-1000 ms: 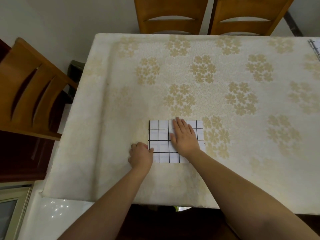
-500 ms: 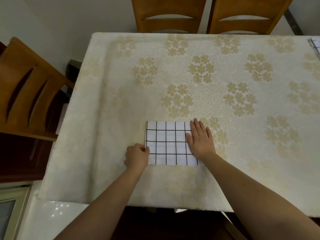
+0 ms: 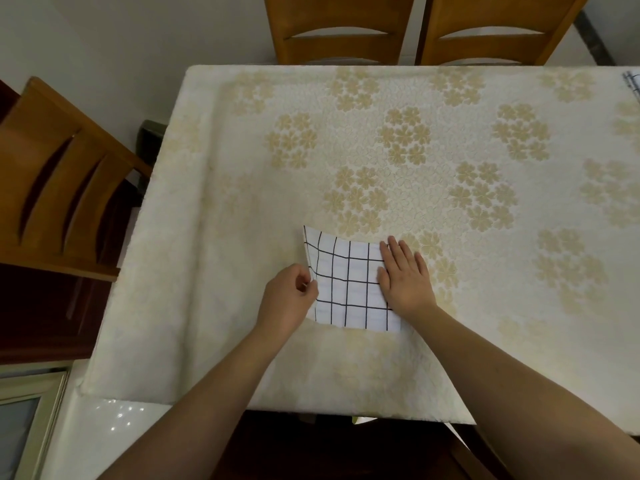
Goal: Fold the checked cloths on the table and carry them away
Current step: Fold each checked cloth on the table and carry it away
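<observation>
My left hand pinched the checked cloth at its left edge, right hand flat w/ fingers together on the right end.

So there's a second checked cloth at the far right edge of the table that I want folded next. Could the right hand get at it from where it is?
Probably yes. The right hand lies flat on the folded cloth, holding nothing, and only bare tablecloth separates it from the second cloth. It would likely need a long stretch or a step sideways.

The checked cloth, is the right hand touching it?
Touching. The head view shows the right hand lying flat with straight fingers on the right part of the checked cloth, covering some squares.
</observation>
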`<state>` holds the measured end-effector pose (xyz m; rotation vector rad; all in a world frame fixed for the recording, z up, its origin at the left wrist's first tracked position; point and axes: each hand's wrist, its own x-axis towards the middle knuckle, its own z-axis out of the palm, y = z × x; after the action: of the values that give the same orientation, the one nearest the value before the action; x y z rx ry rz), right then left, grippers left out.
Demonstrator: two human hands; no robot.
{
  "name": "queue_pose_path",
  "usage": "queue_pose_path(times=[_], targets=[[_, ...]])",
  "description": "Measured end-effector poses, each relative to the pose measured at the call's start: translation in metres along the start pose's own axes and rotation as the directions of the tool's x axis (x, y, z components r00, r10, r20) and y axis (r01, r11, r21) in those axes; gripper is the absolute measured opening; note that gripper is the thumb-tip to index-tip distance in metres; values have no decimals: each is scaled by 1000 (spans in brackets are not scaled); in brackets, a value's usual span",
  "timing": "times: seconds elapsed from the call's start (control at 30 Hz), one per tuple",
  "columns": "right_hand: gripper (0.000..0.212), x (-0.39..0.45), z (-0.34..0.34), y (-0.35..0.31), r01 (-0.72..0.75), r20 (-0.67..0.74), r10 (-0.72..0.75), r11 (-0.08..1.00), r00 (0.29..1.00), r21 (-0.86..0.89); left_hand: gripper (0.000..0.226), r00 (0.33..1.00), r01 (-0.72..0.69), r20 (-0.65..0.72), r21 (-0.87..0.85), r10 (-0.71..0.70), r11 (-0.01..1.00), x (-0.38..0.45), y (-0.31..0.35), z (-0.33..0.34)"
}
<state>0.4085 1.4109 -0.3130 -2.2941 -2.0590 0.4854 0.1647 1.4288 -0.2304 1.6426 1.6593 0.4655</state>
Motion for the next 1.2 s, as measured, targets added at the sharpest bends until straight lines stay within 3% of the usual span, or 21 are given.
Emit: queue_pose_path(times=[0.17,0.37,0.63,0.8,1.2], targets=[[66,1,-4,2,6,-18,-5,1000,1000,10,10,976,-216,27,6,216,976,-8,20,18],[66,2,-6,6,26,-24,-25,999,999,45,9,952,-303,48,23,302,953,-6,40,51],[64,2,-6,17,63,-57,-62,998,996,19,8,941,-313,175,111,291,943,5,43,86],[52,-1,-3,28,55,-95,-53,998,994,12,7,933,-326,214,154,291,933,11,39,98],[56,-1,-2,43,-22,-60,24,999,998,26,11,925,-330,264,200,274,922,12,41,120]])
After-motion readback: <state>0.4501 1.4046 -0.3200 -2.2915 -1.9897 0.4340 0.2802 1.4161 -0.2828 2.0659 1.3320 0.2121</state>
